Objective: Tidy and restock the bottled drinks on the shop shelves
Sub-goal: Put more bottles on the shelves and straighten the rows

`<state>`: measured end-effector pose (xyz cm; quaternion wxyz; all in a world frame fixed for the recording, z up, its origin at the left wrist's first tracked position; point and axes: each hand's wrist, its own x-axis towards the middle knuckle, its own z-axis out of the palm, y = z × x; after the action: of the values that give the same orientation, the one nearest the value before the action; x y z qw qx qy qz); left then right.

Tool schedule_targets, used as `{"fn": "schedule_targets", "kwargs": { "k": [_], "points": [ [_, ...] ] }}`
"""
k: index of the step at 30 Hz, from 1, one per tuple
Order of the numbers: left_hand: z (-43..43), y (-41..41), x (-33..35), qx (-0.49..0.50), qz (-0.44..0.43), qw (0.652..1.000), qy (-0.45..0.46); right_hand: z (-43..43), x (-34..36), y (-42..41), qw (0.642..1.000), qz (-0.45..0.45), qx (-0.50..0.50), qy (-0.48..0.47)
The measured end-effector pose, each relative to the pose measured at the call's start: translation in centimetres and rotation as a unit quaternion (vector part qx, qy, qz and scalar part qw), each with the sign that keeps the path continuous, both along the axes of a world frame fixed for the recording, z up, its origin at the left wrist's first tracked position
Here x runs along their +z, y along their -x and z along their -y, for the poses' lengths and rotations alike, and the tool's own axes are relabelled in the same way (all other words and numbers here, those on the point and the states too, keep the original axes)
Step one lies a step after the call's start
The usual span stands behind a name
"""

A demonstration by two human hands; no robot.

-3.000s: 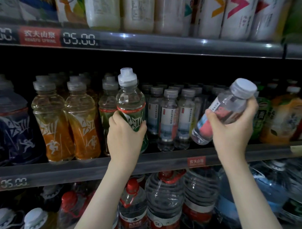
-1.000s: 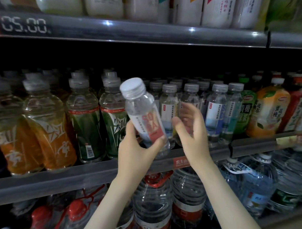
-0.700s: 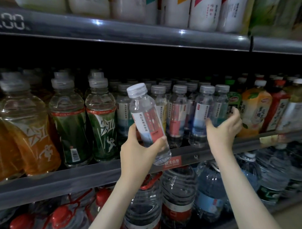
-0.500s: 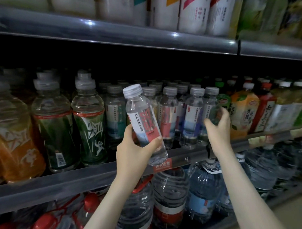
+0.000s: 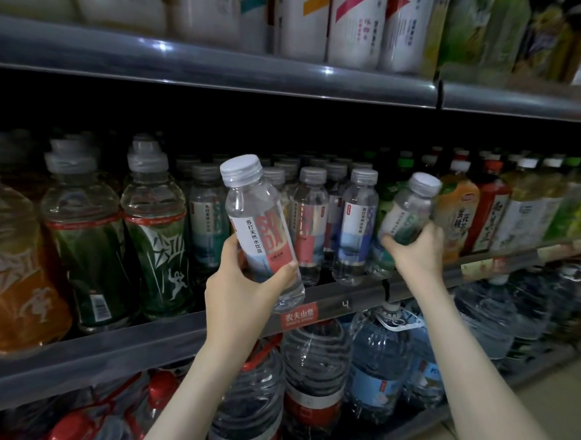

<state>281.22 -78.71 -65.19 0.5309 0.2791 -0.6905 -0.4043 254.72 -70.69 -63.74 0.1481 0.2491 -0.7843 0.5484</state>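
The left hand grasps a clear plastic soda bottle with a red-and-white label, nearly upright, just before the shelved row. The right hand clutches a smaller green-labelled clear bottle, tilted, above the grey shelf edge. I'd stand each upright among matching bottles beyond its hand, label outward

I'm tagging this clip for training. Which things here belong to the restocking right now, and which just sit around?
In the job: left hand, gripping the red-label bottle; right hand, gripping the green-label bottle; small bottle row.
Just there: green sports drinks; orange sports drink; tea bottles; big water jugs.
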Motion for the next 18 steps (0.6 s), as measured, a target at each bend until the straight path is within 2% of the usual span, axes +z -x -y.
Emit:
{"fn": "schedule_targets", "kwargs": {
  "k": [4, 7, 12, 18],
  "points": [
    [-0.5, -1.6, 0.2, 0.028, -0.01, 0.999, 0.03, -2.4, -0.3, -4.3, 0.974, -0.086, -0.05, 0.202],
    [-0.4, -3.4, 0.9, 0.046, -0.015, 0.998, 0.038, -3.6, 1.5, -7.7, 0.953, -0.106, 0.055, 0.278],
    [-0.2, -7.2, 2.3, 0.082, 0.036, 0.995, 0.052, -1.9, 3.1, -14.4, 0.957, -0.035, 0.238, 0.16],
    [0.0, -12.4, 2.7, 0.14, 0.036, 0.988, 0.045, 3.5, 0.7, -20.5, 0.946, -0.041, 0.289, 0.142]
  ]
}}
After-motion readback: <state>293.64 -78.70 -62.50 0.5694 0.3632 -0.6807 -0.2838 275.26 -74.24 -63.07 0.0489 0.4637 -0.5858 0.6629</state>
